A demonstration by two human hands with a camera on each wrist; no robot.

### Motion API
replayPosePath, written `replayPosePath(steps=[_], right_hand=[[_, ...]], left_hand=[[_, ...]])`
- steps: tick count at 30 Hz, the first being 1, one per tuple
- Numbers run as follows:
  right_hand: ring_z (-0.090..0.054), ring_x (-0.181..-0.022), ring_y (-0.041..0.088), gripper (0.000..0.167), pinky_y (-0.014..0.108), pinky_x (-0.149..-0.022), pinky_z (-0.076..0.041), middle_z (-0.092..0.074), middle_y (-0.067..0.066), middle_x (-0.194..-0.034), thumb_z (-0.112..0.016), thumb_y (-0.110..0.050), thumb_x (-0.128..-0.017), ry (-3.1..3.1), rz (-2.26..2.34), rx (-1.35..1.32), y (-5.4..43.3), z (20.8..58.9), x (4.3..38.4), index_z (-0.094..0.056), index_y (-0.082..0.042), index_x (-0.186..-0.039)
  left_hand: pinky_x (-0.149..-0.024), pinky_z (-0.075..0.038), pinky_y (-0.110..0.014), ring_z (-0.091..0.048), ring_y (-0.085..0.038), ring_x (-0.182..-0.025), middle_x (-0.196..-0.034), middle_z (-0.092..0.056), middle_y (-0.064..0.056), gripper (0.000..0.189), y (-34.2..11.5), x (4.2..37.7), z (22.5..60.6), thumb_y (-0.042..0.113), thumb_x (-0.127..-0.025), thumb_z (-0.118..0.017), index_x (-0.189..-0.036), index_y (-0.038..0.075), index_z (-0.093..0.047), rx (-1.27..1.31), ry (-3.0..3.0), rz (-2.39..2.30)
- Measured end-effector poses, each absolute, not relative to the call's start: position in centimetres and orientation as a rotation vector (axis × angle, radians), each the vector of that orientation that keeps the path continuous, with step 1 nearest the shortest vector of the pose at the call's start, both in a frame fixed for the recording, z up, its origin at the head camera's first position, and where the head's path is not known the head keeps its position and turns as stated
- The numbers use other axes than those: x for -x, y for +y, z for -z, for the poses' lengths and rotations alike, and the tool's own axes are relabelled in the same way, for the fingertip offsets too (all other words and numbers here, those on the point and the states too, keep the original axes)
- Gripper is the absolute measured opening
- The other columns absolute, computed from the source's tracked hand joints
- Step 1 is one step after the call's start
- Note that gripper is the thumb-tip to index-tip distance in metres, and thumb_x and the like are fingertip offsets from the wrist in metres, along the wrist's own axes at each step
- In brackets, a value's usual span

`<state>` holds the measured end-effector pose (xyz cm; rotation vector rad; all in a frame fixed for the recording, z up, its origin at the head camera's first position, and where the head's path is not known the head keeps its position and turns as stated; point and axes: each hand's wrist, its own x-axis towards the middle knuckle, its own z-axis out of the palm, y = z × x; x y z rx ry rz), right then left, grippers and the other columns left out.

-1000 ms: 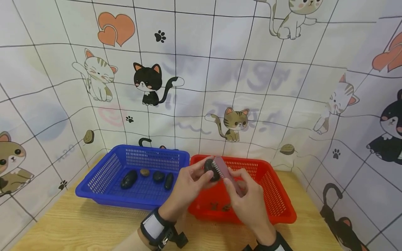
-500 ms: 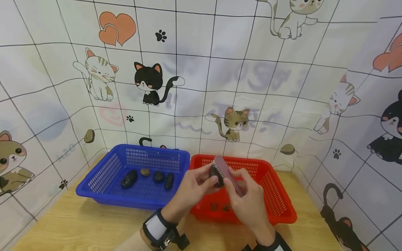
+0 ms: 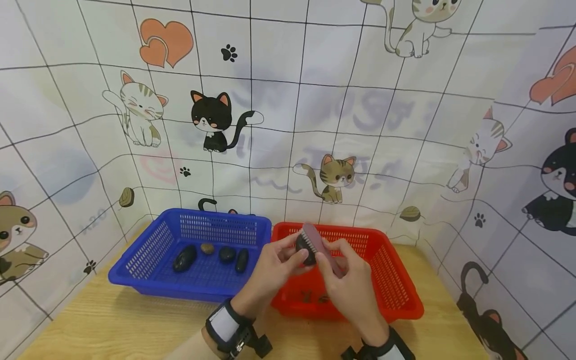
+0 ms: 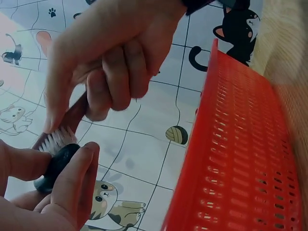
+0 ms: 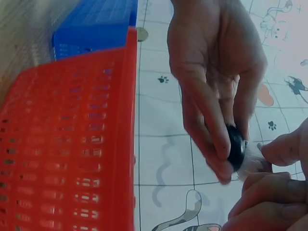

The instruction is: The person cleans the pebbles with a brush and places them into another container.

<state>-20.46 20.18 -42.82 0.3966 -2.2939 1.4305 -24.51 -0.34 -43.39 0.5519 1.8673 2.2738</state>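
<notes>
A dark, smooth stone [image 3: 306, 248] is pinched between the thumb and fingers of my left hand [image 3: 272, 265], above the red basket [image 3: 405, 285]. My right hand [image 3: 348, 280] grips a mauve brush [image 3: 321, 247] by its body. Its pale bristles [image 4: 58, 139] touch the stone's face in the left wrist view. From the right wrist view, the black stone [image 5: 236, 148] sits between the left fingertips, with the bristles blurred against it. Part of the brush is hidden behind the right fingers.
A blue basket [image 3: 189, 290] on the left holds a large black stone [image 3: 184, 258], a small brown stone [image 3: 207, 248] and two more dark stones [image 3: 227, 253]. Small dark shapes [image 3: 306, 297] show low in the red basket. Both stand on a wooden table [image 3: 148, 325] before a cat-print wall covering.
The brush and right hand have shifted slightly left. The stone moved right and down in the left fingers, then back left a little, with the bristles staying at its face.
</notes>
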Motion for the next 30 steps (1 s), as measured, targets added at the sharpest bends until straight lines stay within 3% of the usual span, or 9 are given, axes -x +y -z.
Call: replayPosePath(steps=[3,8,13,20,23,25,30], right_hand=[[-0.081,-0.076,0.007,0.028,0.024,-0.059,-0.064,-0.085,0.016,-0.141,-0.084,-0.02,-0.109,-2.303,-1.428,-0.382,20.5,42.8,20.8,-0.075,-0.012,-0.135],[-0.073,-0.066,0.009,0.025,0.027,-0.052,-0.058,-0.085,0.015,-0.106,-0.085,-0.02,-0.109,-2.362,-1.454,-0.349,21.0,43.3,20.1,-0.076,-0.016,-0.132],[-0.075,-0.066,0.01,0.026,0.028,-0.054,-0.062,-0.088,0.016,-0.125,-0.086,-0.02,-0.108,-2.355,-1.467,-0.382,20.5,43.6,19.9,-0.075,-0.015,-0.132],[-0.075,-0.07,0.008,0.028,0.024,-0.057,-0.058,-0.088,0.011,-0.107,-0.086,-0.021,-0.108,-2.374,-1.369,-0.292,21.0,43.8,21.3,-0.077,-0.016,-0.134],[-0.076,-0.073,0.007,0.024,0.024,-0.06,-0.059,-0.088,0.01,-0.109,-0.086,-0.02,-0.108,-2.388,-1.361,-0.249,21.4,44.4,20.6,-0.077,-0.017,-0.13],[-0.072,-0.068,0.005,0.023,0.024,-0.055,-0.057,-0.088,0.01,-0.113,-0.086,-0.017,-0.107,-2.384,-1.368,-0.261,21.5,44.8,20.0,-0.077,-0.017,-0.128],[-0.054,-0.051,0.002,0.026,0.023,-0.044,-0.045,-0.078,0.0,-0.082,-0.085,-0.017,-0.108,-2.359,-1.348,-0.407,20.9,44.9,19.7,-0.074,-0.014,-0.132]], left_hand=[[-0.108,-0.068,-0.045,-0.075,-0.044,-0.146,-0.163,-0.07,-0.024,0.061,-0.5,24.6,43.3,0.015,-0.117,-0.073,-0.175,0.01,-0.053,-0.518,1.842,-2.317],[-0.108,-0.068,-0.043,-0.075,-0.043,-0.145,-0.163,-0.07,-0.024,0.058,-0.8,25.1,43.3,0.013,-0.117,-0.072,-0.173,0.01,-0.056,-0.433,1.828,-2.399],[-0.111,-0.067,-0.045,-0.076,-0.042,-0.144,-0.163,-0.071,-0.022,0.059,-0.5,25.3,43.8,0.016,-0.117,-0.072,-0.173,0.013,-0.056,-0.438,1.851,-2.316],[-0.11,-0.068,-0.045,-0.072,-0.045,-0.149,-0.171,-0.064,-0.022,0.061,0.0,25.0,44.4,0.016,-0.117,-0.071,-0.176,0.012,-0.052,-0.451,1.782,-2.262],[-0.109,-0.068,-0.042,-0.073,-0.044,-0.148,-0.171,-0.063,-0.021,0.058,-0.1,25.1,44.5,0.015,-0.118,-0.07,-0.174,0.012,-0.055,-0.435,1.78,-2.285],[-0.109,-0.068,-0.04,-0.074,-0.043,-0.148,-0.171,-0.064,-0.02,0.056,-0.1,25.2,44.5,0.016,-0.118,-0.069,-0.173,0.014,-0.058,-0.421,1.788,-2.288],[-0.111,-0.067,-0.042,-0.073,-0.043,-0.149,-0.171,-0.064,-0.019,0.057,-0.2,25.1,44.6,0.017,-0.117,-0.071,-0.173,0.017,-0.057,-0.428,1.817,-2.255]])
